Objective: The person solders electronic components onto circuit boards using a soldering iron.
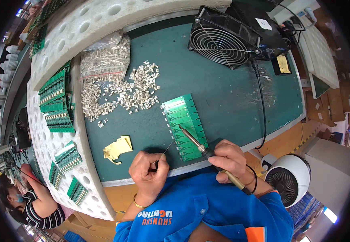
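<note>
A green circuit board panel [189, 113] with pins along its left edge lies on the teal mat [227, 88]. My right hand [229, 161] grips a soldering iron [192, 139], its tip over the panel. My left hand [148, 169] is closed on a thin solder wire [168, 148] that points toward the panel's left edge. A crumpled yellow paper [118, 147] lies left of my left hand. A pile of small white connectors [140, 86] sits up and left of the panel, beside a plastic bag [102, 56] of similar parts.
White foam trays [94, 177] with several boards [58, 121] line the left side. A black fan [223, 44], a soldering station [263, 32] with a cord and a yellow sponge [282, 64] stand at the back. A white fan [288, 177] sits right of me. A co-worker [38, 201] is at lower left.
</note>
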`<state>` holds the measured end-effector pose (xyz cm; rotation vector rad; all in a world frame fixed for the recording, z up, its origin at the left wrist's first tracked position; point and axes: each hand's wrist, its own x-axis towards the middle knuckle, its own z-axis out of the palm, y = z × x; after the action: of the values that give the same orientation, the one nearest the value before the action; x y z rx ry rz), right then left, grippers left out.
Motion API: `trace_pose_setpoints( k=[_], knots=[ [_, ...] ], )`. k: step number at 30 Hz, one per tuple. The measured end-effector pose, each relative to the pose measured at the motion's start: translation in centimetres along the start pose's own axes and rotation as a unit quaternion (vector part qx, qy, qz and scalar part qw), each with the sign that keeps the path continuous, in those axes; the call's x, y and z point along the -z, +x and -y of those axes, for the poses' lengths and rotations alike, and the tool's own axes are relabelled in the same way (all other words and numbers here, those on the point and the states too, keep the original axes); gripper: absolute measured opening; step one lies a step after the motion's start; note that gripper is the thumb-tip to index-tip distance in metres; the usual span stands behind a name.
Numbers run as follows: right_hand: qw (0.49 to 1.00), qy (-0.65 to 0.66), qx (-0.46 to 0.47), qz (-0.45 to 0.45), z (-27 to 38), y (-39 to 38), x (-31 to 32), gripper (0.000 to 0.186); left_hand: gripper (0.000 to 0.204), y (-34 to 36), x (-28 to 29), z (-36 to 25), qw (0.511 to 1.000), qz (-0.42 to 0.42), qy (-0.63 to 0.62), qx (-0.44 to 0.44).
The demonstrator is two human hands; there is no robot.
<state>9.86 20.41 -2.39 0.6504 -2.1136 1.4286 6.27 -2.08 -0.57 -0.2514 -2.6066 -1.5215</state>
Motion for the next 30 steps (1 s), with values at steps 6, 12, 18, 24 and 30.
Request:
trace_pose_setpoints(
  k=[6,12,18,24,30],
  knots=[
    [1.0,0.002,-0.008,0.013,0.1,0.0,0.2,0.045,0.012,0.0,-0.1,0.1,1.0,0.004,0.003,-0.014],
    [1.0,-0.008,-0.003,0.006,0.3,0.0,0.0,0.044,0.011,0.0,0.0,0.1,1.0,0.009,-0.002,-0.025],
    [1.0,0.003,-0.008,-0.016,0.0,-0.3,0.0,0.041,0.012,0.2,-0.2,0.2,0.999,0.009,-0.001,-0.045],
    [0.997,0.013,-0.04,-0.061,1.6,-0.6,0.2,0.027,0.013,-0.5,-0.3,-0.3,0.999,-0.004,-0.001,-0.038],
    [0.998,0.007,-0.048,-0.041,2.1,-0.5,0.5,0.021,0.013,-0.8,-0.6,-0.4,0.999,-0.016,0.003,-0.041]
  ],
)
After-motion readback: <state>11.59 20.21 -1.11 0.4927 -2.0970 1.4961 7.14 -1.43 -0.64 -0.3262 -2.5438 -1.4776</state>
